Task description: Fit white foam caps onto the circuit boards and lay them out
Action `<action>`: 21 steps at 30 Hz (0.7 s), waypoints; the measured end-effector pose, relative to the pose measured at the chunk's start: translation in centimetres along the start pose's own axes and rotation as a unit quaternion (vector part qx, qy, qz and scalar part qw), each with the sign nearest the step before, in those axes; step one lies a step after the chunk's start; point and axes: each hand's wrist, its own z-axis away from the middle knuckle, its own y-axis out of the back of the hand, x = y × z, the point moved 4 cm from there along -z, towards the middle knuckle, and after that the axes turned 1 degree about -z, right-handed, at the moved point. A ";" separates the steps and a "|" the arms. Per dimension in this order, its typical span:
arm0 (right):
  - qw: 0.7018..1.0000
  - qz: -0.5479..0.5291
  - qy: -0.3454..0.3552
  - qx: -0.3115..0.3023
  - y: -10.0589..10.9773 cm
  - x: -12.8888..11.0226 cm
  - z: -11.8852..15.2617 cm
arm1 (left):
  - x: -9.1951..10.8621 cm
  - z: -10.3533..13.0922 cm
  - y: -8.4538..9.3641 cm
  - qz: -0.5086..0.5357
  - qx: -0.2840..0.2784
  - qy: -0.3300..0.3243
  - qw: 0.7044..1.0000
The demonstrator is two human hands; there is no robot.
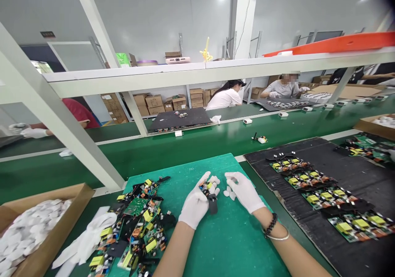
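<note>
My left hand (195, 206), in a white glove, is closed around a small circuit board (203, 187) with yellow and orange parts. A flat black piece (212, 204) hangs from the board towards me. My right hand (244, 191), also gloved, is to its right with the fingers bent and the tips drawn together. Whatever lies between those fingertips is too small to make out. Small white pieces (228, 193) lie under and beside the right fingers, and more white pieces (214, 181) lie against the held board. Both hands are above a green mat (228, 244).
Populated circuit boards (145, 215) are heaped on the left, beside a loose white glove (89, 236). A cardboard box (70, 215) holds white pieces. Rows of boards (327, 199) lie on a black sheet (296, 211) at right. Beyond runs a green conveyor (216, 141); co-workers sit across it.
</note>
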 end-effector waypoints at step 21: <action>0.991 0.079 -0.043 -0.094 1.3 1.3 -0.1 | 0.2 -0.7 0.8 -0.069 0.088 0.036 0.993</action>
